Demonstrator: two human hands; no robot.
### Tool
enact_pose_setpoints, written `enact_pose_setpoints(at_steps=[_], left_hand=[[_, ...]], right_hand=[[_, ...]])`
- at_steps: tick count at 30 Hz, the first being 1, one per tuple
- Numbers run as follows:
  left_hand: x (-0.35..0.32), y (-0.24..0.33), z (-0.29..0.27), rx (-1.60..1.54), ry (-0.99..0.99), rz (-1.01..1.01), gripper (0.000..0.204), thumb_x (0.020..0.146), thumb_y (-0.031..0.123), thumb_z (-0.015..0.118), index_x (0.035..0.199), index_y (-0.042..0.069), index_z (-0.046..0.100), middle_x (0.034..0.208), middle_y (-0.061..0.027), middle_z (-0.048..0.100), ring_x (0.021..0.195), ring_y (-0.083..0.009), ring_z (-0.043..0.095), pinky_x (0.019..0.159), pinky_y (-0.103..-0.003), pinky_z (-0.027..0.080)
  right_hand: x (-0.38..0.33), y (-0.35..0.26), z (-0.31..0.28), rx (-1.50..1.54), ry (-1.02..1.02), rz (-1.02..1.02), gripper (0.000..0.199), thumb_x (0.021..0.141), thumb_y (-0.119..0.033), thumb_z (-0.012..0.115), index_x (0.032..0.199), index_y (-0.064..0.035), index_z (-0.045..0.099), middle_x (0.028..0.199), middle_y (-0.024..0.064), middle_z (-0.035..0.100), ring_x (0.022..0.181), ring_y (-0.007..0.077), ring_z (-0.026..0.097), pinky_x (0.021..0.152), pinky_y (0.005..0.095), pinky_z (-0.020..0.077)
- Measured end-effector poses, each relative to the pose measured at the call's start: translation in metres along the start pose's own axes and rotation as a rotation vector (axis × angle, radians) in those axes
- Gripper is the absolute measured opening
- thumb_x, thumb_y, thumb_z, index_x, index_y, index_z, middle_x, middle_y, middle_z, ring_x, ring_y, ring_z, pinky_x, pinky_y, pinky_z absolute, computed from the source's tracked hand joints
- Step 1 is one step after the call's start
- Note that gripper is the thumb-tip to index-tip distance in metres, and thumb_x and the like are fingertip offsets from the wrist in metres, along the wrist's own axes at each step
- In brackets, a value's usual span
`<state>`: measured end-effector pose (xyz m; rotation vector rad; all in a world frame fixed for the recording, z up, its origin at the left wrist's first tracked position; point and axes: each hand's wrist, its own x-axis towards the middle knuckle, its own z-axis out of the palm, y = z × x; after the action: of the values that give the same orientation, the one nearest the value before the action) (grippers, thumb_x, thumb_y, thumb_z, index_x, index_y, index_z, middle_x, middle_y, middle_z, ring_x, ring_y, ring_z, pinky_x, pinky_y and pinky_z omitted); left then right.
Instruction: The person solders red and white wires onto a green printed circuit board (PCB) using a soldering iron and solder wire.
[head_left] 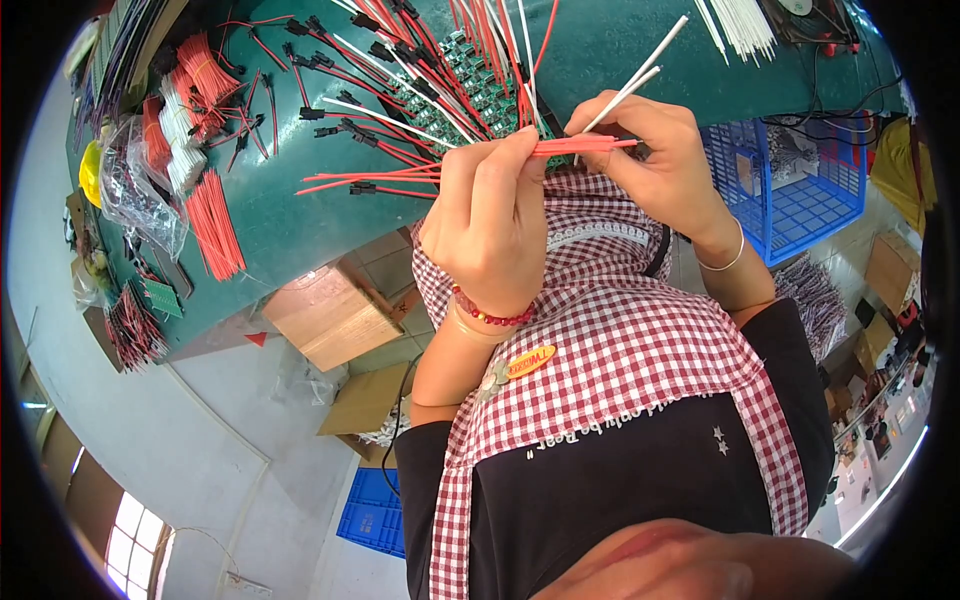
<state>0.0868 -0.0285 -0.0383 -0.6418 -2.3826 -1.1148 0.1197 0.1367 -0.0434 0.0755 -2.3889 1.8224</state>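
A bundle of thin red wires (580, 146) is pinched in my left hand (485, 215), its long ends sticking out to the left. My right hand (665, 160) closes its thumb and fingers around the other ends of this bundle. A few white wires (640, 80) slant up from between my right fingers. Just beyond my hands lies a panel of small green circuit boards (480, 90), with red and white wires standing up from it. Black connectors (425, 88) tip several of the leads to its left.
On the green table (300, 215), bundled red wires (215, 225) and white wires (183, 150) lie at the left beside a clear plastic bag (140, 205). More white wires (745, 30) rest at the far right. A blue crate (815, 195) stands below the table's right edge.
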Motion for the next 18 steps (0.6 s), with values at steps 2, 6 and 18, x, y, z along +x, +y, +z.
enact_pose_setpoints(at_steps=[2, 6, 18], left_hand=[[0.0, -0.002, 0.001, -0.004, 0.011, 0.022, 0.025, 0.068, 0.001, 0.08, 0.091, 0.005, 0.07, 0.078, -0.0063, 0.063, 0.061, -0.0197, 0.063, 0.05, -0.03, 0.047], [0.0, -0.001, 0.001, -0.016, -0.02, -0.008, 0.024, 0.074, 0.003, 0.078, 0.096, 0.005, 0.069, 0.077, -0.0062, 0.063, 0.061, -0.02, 0.062, 0.051, -0.03, 0.048], [-0.002, -0.005, -0.011, -0.26, -0.03, -0.287, 0.026, 0.083, -0.002, 0.07, 0.108, -0.002, 0.065, 0.078, -0.0078, 0.063, 0.067, -0.0149, 0.064, 0.056, -0.027, 0.051]], right_hand=[[0.0, 0.001, 0.0, 0.005, 0.005, -0.005, 0.009, 0.086, -0.002, 0.069, 0.093, 0.0038, 0.065, 0.082, 0.0082, 0.067, 0.064, 0.0108, 0.06, 0.058, 0.024, 0.0477], [0.0, 0.003, 0.004, -0.018, 0.031, -0.045, 0.01, 0.086, -0.002, 0.069, 0.093, 0.004, 0.065, 0.083, 0.0089, 0.067, 0.064, 0.0102, 0.059, 0.058, 0.0235, 0.0471], [-0.004, -0.006, 0.02, -0.3, 0.111, -0.034, 0.051, 0.081, 0.002, 0.07, 0.129, -0.0023, 0.054, 0.084, 0.0119, 0.065, 0.063, 0.0201, 0.062, 0.059, 0.0299, 0.051]])
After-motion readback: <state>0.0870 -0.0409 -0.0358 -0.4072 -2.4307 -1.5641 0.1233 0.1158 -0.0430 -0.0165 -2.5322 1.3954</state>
